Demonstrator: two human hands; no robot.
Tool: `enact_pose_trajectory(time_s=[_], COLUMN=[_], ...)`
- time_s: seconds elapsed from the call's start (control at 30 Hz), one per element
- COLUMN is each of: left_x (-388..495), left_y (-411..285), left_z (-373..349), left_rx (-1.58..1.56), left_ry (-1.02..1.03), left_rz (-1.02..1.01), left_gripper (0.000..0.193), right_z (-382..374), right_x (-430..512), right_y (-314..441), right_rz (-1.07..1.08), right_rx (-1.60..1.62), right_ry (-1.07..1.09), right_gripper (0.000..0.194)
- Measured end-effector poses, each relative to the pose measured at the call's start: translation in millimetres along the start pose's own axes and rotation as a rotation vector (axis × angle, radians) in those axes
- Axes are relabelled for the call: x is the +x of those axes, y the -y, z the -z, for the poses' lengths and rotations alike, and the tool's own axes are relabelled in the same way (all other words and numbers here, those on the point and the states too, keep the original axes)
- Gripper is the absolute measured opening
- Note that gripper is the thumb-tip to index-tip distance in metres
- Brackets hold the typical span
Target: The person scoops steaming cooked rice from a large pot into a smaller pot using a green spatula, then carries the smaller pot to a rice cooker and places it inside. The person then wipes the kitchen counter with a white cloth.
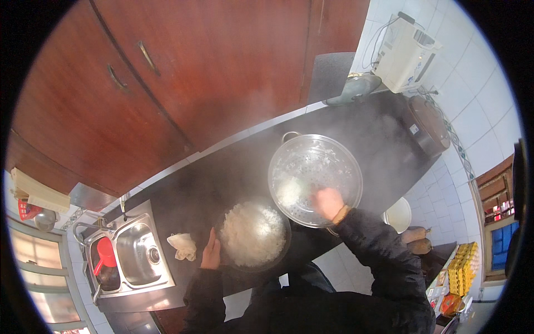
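A steel steamer pan with a perforated bottom (316, 146) stands on the dark counter amid steam. Cooked white rice (288, 191) lies in a clump on its left side, with grains scattered farther back. Blurred, my right hand (329, 203) is over the right front part of this pan; whether it holds anything is unclear. A dark round bowl or pan heaped with white rice (253, 234) sits at the lower left of the steamer. My left hand (211, 250) is upright at the left rim of that vessel, its palm side toward it, fingers partly hidden.
A pale cloth (182, 246) lies left of the rice vessel. Farther left is a double steel sink (139, 250) with a red dipper (107, 252). A glass lid (354, 88) and a dark lidded cooker (427, 125) stand at the back right. Egg trays (461, 269) are at the lower right.
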State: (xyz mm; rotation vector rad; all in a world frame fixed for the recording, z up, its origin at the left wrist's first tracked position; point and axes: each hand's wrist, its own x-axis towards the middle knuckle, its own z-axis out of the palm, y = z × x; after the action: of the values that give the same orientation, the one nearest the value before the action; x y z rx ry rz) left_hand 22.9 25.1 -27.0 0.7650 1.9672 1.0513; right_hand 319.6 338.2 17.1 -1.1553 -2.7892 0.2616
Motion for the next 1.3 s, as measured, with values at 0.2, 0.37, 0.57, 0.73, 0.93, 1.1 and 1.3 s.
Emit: enact_pose_trajectory(time_s=[0.2,0.37,0.57,0.73,0.93,1.1,1.3], left_x=[1,0,-2,-6,-2,0,-1], left_y=[1,-7,-13,-12,-7,-1,-1], left_z=[4,3,1,0,-4,-3,-1], left_rx=[0.085,-0.037,0.082,0.108,0.120,0.049,-0.047], left_ry=[0.049,0.074,0.019,0.001,-0.065,-0.025,0.028], left_rz=[-0.078,0.003,-0.096,-0.106,-0.198,-0.080,-0.112], left_gripper=[0.052,0.053,0.054,0.054,0.054,0.052,0.050], right_z=[-3,-40,-50,-52,-30,12,68], right_x=[0,12,33,32,20,8,-14], right_y=[-95,-98,-40,-7,10,17,22], right_rz=[-0.206,-0.418,-0.219,-0.027,-0.274,-0.732,-0.638], right_rx=[0.286,0.777,0.588,0.580,0.957,1.304,1.413], right_ry=[0.057,0.355,0.234,-0.024,0.248,0.470,0.442], right_gripper=[0.022,0.017,0.032,0.030,0.024,0.024,0.029])
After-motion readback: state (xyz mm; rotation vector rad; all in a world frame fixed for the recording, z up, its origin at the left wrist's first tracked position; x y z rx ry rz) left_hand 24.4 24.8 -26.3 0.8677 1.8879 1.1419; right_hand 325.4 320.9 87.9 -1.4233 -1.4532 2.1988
